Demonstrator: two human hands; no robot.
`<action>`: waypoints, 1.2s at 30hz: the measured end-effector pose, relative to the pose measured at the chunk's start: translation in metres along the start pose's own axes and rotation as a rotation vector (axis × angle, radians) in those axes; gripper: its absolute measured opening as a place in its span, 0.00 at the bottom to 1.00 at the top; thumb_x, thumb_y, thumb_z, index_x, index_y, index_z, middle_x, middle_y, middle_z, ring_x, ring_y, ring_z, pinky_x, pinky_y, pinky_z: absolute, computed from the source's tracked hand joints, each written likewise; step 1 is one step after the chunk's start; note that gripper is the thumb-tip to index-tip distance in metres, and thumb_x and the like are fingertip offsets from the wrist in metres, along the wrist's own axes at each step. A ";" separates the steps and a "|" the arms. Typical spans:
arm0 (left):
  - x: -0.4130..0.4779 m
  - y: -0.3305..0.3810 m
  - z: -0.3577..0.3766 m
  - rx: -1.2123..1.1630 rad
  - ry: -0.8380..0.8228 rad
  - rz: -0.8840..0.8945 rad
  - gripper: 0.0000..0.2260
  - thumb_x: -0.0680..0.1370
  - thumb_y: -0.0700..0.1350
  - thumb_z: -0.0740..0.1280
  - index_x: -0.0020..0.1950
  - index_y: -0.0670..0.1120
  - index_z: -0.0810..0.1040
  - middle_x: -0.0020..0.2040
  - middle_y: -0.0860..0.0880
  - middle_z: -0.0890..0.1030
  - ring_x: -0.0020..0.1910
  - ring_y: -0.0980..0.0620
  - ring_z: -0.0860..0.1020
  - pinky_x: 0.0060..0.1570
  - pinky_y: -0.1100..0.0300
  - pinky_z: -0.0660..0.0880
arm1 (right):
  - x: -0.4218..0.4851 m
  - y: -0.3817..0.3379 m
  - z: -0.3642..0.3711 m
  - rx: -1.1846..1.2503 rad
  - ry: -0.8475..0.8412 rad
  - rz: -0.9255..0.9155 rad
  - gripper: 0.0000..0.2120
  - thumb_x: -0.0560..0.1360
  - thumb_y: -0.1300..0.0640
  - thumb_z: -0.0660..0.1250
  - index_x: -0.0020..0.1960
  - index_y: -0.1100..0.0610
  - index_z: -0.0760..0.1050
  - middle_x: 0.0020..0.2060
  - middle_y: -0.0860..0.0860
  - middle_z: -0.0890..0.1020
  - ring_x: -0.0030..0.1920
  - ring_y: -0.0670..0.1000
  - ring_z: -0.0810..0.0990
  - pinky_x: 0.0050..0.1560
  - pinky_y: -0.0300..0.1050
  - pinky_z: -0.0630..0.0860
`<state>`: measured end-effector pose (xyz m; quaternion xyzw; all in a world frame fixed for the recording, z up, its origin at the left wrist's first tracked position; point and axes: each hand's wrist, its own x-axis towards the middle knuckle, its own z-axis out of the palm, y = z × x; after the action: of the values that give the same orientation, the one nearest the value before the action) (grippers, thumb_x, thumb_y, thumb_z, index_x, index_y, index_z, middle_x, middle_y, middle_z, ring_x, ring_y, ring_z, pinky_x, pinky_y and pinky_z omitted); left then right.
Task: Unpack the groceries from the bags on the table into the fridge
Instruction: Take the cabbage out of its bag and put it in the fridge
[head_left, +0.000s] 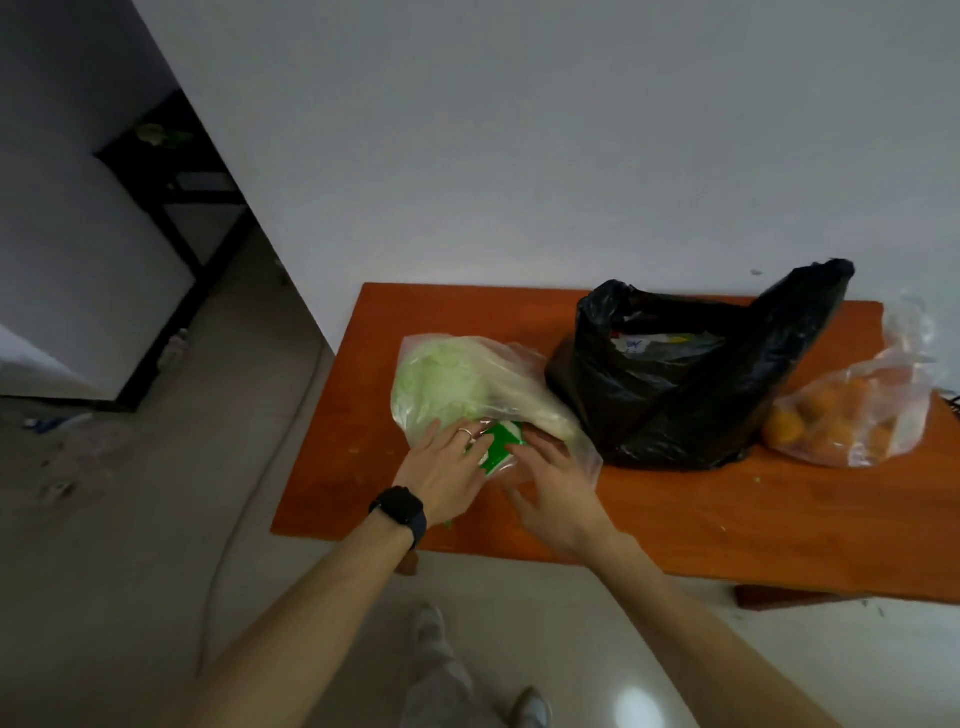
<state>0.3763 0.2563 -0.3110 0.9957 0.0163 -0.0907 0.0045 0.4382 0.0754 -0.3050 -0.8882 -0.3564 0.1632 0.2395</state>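
Orange wooden table is pushed against the white wall, and its front edge and front right stretch are bare, so there's room there. Clear crinkly bag sits near the left edge, with a pale green cabbage and a green-and-white packet inside. Left hand lies flat on the packet, fingers spread; right hand is open on the plastic beside it, neither one really clamped. Glossy black bag slumps mid-table, and a see-through bag of oranges sits at the right edge.
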 end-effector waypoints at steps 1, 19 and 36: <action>0.009 -0.009 0.002 0.031 -0.010 0.037 0.23 0.83 0.52 0.56 0.78 0.48 0.61 0.76 0.47 0.65 0.76 0.46 0.61 0.75 0.46 0.53 | 0.012 -0.001 0.003 -0.025 -0.020 -0.008 0.24 0.81 0.51 0.62 0.76 0.50 0.65 0.78 0.49 0.61 0.78 0.49 0.58 0.72 0.44 0.58; 0.113 -0.204 0.007 0.337 0.283 0.463 0.32 0.71 0.29 0.63 0.75 0.47 0.67 0.70 0.51 0.74 0.42 0.45 0.74 0.37 0.53 0.68 | 0.197 0.001 0.026 -0.214 0.011 0.235 0.15 0.84 0.53 0.56 0.68 0.52 0.73 0.66 0.49 0.76 0.68 0.55 0.68 0.63 0.50 0.68; 0.160 -0.233 0.003 -0.427 -0.098 -0.117 0.30 0.77 0.71 0.53 0.70 0.52 0.69 0.60 0.51 0.77 0.47 0.49 0.79 0.38 0.56 0.76 | 0.287 -0.020 0.030 0.108 0.164 0.302 0.07 0.81 0.56 0.60 0.46 0.57 0.70 0.38 0.52 0.79 0.39 0.56 0.78 0.37 0.53 0.73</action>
<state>0.5254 0.4947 -0.3442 0.9640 0.0925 -0.1335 0.2105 0.6120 0.3011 -0.3533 -0.9279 -0.1890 0.1434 0.2877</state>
